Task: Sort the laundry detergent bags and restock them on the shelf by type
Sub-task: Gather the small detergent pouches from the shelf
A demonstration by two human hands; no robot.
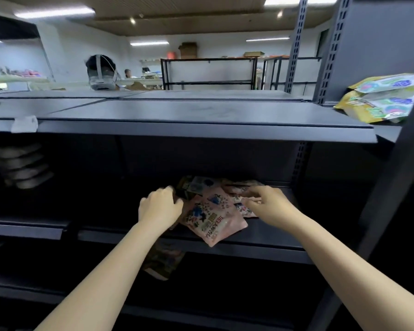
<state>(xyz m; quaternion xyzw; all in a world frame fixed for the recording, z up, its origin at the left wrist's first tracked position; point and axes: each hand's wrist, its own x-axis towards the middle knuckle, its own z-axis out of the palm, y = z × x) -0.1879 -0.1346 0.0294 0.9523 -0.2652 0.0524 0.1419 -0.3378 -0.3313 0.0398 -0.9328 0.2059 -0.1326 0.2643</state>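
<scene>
A pile of detergent bags lies on the dark middle shelf [261, 237]. The top one is a pink bag [213, 218] with blue print, and its corner hangs over the shelf's front edge. My left hand [159, 206] has its fingers curled at the pink bag's left edge. My right hand [264, 203] pinches a second pink bag [245, 209] on the right of the pile. A darker bag [196, 185] lies behind them. Two yellow-green bags [380, 99] are stacked on the upper shelf at the far right.
The upper shelf [177, 111] stretches wide and grey in front of me, between perforated uprights [330, 48]. Pale stacked bags [22, 166] sit in shadow at the left. Another bag [163, 261] shows on the shelf below. A person with a headset [101, 72] stands beyond the rack.
</scene>
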